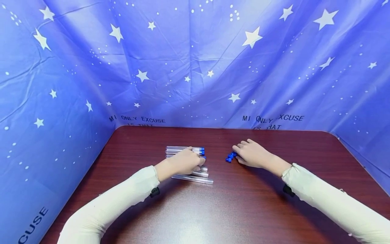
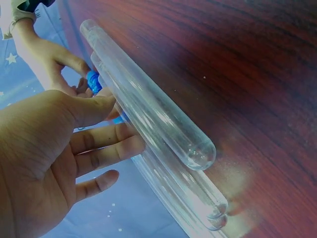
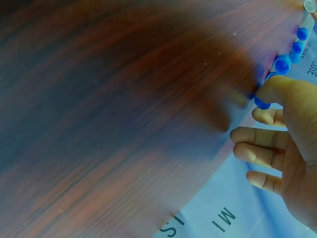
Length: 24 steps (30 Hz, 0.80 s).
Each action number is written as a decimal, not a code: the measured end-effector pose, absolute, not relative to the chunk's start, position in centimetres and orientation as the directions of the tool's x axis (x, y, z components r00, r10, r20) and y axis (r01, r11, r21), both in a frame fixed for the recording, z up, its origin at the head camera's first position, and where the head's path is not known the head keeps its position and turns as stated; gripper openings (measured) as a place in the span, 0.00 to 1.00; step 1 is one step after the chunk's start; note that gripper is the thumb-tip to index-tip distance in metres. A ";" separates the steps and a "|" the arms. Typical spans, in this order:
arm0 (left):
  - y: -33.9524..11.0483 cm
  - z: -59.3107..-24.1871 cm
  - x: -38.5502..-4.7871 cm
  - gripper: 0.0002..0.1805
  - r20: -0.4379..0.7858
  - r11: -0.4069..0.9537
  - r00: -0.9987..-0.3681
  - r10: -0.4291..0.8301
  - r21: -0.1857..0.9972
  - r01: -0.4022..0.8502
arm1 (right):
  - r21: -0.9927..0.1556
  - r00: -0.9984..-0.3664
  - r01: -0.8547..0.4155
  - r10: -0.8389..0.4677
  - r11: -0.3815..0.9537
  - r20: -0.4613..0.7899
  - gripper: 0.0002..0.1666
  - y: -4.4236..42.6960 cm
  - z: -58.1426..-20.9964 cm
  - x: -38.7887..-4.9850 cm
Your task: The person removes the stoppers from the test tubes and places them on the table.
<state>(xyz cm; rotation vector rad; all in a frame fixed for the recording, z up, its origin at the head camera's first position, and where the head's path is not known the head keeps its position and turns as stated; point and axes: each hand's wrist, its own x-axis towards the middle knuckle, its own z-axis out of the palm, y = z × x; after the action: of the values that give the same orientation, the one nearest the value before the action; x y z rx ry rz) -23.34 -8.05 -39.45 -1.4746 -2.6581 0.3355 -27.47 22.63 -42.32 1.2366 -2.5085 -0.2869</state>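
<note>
Several clear test tubes lie side by side on the table. The far ones carry blue caps, such as this capped tube (image 1: 182, 148); the nearer ones, such as this uncapped tube (image 1: 193, 179), have bare ends. My left hand (image 1: 186, 161) reaches over the middle of the row, its thumb and forefinger pinching a capped tube near its blue cap (image 2: 118, 120); nearer tubes partly hide the grip. To the right, my right hand (image 1: 253, 154) is at a small cluster of loose blue caps (image 1: 229, 158). Its thumb and forefinger pinch one blue cap (image 3: 262, 103), while the other fingers stay loosely bent.
The dark red wooden table (image 1: 243, 210) has a glossy top. A blue star-printed cloth (image 1: 189, 67) hangs behind it and along both sides. Dark wrist devices (image 1: 154, 192) sit under the pale sleeves (image 1: 122, 193).
</note>
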 end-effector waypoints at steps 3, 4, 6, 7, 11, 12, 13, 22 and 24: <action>-8.0 -39.5 -23.3 0.09 -0.026 0.514 -0.531 0.847 -0.218 0.830 | 0.316 -0.565 -0.732 -0.797 0.604 0.213 0.14 22.6 -42.3 -27.5; -8.1 -39.5 -23.3 0.09 -0.023 0.514 -0.531 0.847 -0.213 0.831 | 0.315 -0.565 -0.732 -0.797 0.604 0.214 0.14 22.5 -42.3 -27.4; -8.1 -39.5 -23.3 0.09 -0.021 0.516 -0.531 0.847 -0.207 0.831 | 0.312 -0.564 -0.734 -0.797 0.603 0.215 0.14 22.5 -42.2 -27.4; -8.1 -39.5 -23.3 0.09 -0.021 0.516 -0.531 0.847 -0.206 0.831 | 0.311 -0.564 -0.735 -0.798 0.603 0.213 0.14 22.5 -42.2 -27.4; -8.1 -39.5 -23.3 0.09 -0.021 0.515 -0.531 0.847 -0.213 0.830 | 0.312 -0.566 -0.735 -0.798 0.602 0.209 0.14 22.5 -42.0 -27.3; -8.0 -39.5 -23.3 0.09 -0.020 0.515 -0.531 0.847 -0.214 0.830 | 0.314 -0.566 -0.734 -0.798 0.602 0.209 0.14 22.5 -42.0 -27.3; -8.0 -39.5 -23.3 0.09 -0.020 0.516 -0.531 0.847 -0.214 0.830 | 0.315 -0.565 -0.734 -0.798 0.602 0.210 0.14 22.5 -42.0 -27.2; -8.1 -39.5 -23.3 0.11 -0.016 0.518 -0.534 0.845 -0.217 0.827 | 0.309 -0.557 -0.741 -0.803 0.596 0.213 0.15 22.4 -41.9 -27.3; -8.2 -39.6 -23.4 0.11 -0.015 0.519 -0.534 0.845 -0.213 0.828 | 0.311 -0.557 -0.741 -0.803 0.596 0.212 0.15 22.5 -42.0 -27.4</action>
<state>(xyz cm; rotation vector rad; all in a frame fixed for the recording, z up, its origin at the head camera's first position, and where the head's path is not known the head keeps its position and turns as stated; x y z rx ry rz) -23.39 -8.15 -39.63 -1.4681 -2.6583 0.2984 -27.38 22.47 -41.98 1.2512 -2.4962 -0.2648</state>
